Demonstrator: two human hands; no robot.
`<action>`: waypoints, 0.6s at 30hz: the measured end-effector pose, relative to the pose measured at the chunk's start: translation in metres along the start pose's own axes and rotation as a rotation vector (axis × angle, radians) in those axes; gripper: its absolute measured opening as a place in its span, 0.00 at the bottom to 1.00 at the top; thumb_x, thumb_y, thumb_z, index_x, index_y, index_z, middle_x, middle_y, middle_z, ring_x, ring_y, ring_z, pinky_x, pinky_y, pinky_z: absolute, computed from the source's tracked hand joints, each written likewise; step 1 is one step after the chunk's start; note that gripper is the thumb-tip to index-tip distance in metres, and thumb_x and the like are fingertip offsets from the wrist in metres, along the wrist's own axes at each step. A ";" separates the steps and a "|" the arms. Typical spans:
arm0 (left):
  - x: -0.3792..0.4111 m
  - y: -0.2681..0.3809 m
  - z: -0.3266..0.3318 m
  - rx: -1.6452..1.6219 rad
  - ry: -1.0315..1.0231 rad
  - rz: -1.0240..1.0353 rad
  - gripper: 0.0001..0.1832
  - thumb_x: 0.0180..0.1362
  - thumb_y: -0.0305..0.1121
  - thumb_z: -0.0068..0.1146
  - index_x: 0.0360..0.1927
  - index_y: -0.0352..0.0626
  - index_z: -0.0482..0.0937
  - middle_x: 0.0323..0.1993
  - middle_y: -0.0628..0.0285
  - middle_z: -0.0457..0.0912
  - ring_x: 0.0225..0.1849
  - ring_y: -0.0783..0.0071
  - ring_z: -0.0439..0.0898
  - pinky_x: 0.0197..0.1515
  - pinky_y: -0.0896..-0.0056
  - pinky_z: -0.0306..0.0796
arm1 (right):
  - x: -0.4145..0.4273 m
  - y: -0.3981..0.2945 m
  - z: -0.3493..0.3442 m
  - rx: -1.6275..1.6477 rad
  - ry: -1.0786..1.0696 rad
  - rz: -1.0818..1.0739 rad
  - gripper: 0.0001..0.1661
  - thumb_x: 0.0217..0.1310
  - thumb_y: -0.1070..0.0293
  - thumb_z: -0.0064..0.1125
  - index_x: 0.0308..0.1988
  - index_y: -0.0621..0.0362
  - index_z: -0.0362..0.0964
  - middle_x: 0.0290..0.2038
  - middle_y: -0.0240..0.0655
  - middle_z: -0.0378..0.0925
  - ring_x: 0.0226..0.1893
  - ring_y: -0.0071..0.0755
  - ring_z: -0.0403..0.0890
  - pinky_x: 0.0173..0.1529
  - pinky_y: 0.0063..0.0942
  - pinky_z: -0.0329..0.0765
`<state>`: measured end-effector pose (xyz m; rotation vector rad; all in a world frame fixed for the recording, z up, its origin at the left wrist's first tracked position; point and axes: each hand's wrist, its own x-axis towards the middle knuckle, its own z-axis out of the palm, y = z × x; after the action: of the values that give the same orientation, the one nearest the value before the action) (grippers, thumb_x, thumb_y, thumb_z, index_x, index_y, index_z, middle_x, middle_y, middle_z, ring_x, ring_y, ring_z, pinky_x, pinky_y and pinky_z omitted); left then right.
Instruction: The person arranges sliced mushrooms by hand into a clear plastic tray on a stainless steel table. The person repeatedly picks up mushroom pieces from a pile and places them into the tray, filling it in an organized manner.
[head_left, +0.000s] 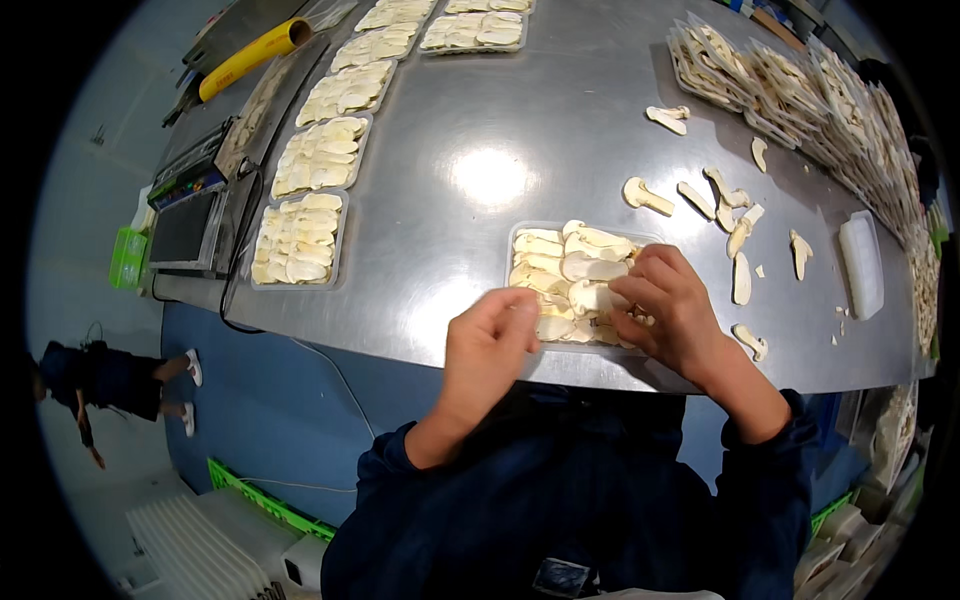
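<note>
A clear plastic tray (513, 255) lies on the steel table in front of me, with overlapping mushroom slices (592, 268) laid in rows. My left hand (491, 334) is at the tray's near left edge, fingers curled; whether anything is between them is hidden. Over the tray's right side is my right hand (667, 307), its fingers bent down at the slices. The fingertips partly cover the right-hand row, so I cannot make out if a slice is pinched there. Loose mushroom slices (739, 232) are scattered on the table to the right of my right hand.
Filled trays (300, 240) line the table's left side, with more (474, 31) at the far end. Stacked trays of slices (787, 82) stand at the right, near a white empty tray (861, 264). A scale (184, 229) and yellow tube (255, 58) are left. A person (105, 379) walks beyond.
</note>
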<state>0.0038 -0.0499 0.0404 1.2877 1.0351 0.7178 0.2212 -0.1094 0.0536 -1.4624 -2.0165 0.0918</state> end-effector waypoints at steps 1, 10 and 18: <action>0.003 0.000 -0.004 0.005 0.038 0.029 0.11 0.65 0.31 0.51 0.43 0.33 0.79 0.18 0.66 0.76 0.15 0.88 0.66 0.17 0.85 0.57 | 0.001 0.005 0.004 -0.011 -0.005 0.010 0.20 0.34 0.76 0.70 0.34 0.61 0.75 0.32 0.38 0.72 0.40 0.46 0.73 0.44 0.35 0.75; 0.025 -0.017 -0.033 0.027 0.341 0.128 0.10 0.64 0.30 0.52 0.41 0.32 0.78 0.18 0.68 0.75 0.17 0.89 0.67 0.20 0.85 0.59 | 0.007 0.032 -0.004 0.016 0.040 0.177 0.17 0.40 0.75 0.70 0.36 0.62 0.77 0.31 0.39 0.75 0.38 0.43 0.75 0.42 0.34 0.75; 0.039 -0.025 -0.039 0.022 0.440 0.184 0.10 0.63 0.28 0.52 0.42 0.30 0.77 0.18 0.69 0.75 0.16 0.90 0.65 0.18 0.86 0.58 | 0.027 0.121 -0.016 -0.191 -0.171 0.580 0.11 0.45 0.71 0.65 0.33 0.64 0.80 0.28 0.42 0.78 0.34 0.44 0.76 0.41 0.35 0.75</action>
<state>-0.0193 -0.0034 0.0092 1.2840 1.2873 1.1692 0.3251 -0.0447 0.0293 -2.1915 -1.6998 0.2794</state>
